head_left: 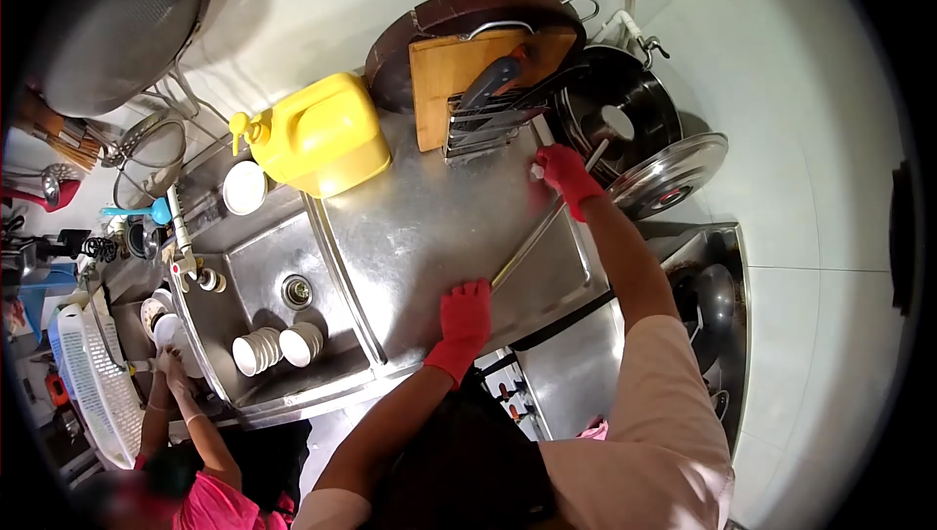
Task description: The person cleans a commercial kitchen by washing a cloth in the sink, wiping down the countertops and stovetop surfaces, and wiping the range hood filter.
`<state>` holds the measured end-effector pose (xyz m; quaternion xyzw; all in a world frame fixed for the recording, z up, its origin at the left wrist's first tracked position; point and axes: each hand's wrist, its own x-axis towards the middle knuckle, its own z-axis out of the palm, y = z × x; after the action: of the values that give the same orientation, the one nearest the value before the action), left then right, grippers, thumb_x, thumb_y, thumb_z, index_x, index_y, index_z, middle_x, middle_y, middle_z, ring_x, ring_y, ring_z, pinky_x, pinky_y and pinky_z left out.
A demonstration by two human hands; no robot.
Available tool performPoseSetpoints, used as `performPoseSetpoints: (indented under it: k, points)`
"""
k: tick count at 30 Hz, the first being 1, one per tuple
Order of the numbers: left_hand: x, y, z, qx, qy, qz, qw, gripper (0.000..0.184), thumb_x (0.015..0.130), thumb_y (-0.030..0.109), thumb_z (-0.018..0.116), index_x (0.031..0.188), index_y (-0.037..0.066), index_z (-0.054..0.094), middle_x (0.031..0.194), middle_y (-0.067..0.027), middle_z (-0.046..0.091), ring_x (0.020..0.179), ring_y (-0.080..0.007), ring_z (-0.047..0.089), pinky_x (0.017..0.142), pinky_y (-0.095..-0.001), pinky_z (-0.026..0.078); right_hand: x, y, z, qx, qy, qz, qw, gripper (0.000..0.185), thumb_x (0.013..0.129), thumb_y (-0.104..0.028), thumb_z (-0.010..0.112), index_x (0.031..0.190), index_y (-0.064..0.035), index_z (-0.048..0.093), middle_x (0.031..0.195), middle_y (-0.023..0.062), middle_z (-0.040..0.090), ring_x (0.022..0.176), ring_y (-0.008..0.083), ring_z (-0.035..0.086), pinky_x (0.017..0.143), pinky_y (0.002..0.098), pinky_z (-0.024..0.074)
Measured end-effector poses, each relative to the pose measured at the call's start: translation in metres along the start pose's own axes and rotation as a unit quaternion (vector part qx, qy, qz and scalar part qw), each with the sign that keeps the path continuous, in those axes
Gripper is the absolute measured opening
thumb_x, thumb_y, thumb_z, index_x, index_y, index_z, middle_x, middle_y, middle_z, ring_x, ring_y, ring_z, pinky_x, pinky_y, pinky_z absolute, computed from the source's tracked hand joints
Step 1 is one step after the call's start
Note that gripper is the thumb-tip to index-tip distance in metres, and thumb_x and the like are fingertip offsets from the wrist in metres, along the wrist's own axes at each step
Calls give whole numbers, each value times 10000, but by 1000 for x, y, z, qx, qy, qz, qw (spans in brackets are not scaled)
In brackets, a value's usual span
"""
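My left hand (465,320), in a red rubber glove, is closed at the lower end of a long thin rod (527,244) above the steel counter (420,227). The rod slants up to the right, passing close beside my right hand (566,179). That hand, also gloved in red, is closed at the counter's right side; a small whitish thing shows at its fingers, too small to name. Beyond it stand a knife rack (478,130) with dark-handled knives and a wooden cutting board (429,91).
A yellow jug (327,135) stands by the sink (264,266), where stacked white bowls (256,351) lie. A black pot (649,101) and glass lid (673,174) are at right. Another person's hands (171,371) hold a white dish at lower left.
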<state>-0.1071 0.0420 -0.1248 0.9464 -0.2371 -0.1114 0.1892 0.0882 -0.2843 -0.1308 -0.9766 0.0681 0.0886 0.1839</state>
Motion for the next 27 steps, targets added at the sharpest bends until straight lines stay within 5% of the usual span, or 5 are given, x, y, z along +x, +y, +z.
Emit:
performPoseSetpoints:
  k: [10, 15, 19, 21, 27]
  points:
    - [-18, 2, -30, -88, -13, 8, 996, 459, 848, 292, 675, 1249, 96, 572, 1132, -138, 639, 1038, -351, 610, 867, -504, 487, -34, -141, 95, 127, 191, 176, 957, 75, 882, -86, 588, 892, -52, 654, 881, 203, 691, 860, 393, 683, 723, 484, 525]
    - [-42, -22, -47, -164, -81, -5, 983, 492, 850, 259, 674, 1291, 73, 560, 1241, -157, 633, 1132, -369, 596, 933, -492, 487, -44, -223, 148, 192, 211, 6, 958, 169, 902, -185, 567, 811, -58, 631, 846, 195, 672, 780, 359, 656, 715, 431, 503]
    - [-68, -59, -90, -212, 16, -12, 977, 493, 844, 188, 699, 1310, 78, 582, 1174, -145, 675, 1064, -355, 639, 897, -447, 518, -35, -150, 61, 670, 152, 171, 706, 95, 839, -116, 592, 767, -54, 598, 733, 171, 616, 691, 298, 613, 623, 404, 478]
    - [-82, -75, -109, -247, 19, -49, 967, 484, 844, 141, 699, 1312, 78, 591, 1115, -142, 699, 999, -345, 666, 851, -420, 536, 1, -101, 53, 164, 253, 197, 933, 148, 865, -136, 582, 744, -51, 588, 746, 166, 629, 684, 306, 635, 604, 415, 482]
    - [-132, -101, -105, -325, 28, -145, 934, 473, 857, 136, 711, 1313, 77, 603, 1037, -159, 695, 880, -309, 677, 775, -386, 540, 31, -184, 161, 186, 321, 158, 915, 88, 866, -137, 584, 815, -73, 616, 827, 170, 665, 751, 368, 657, 633, 468, 505]
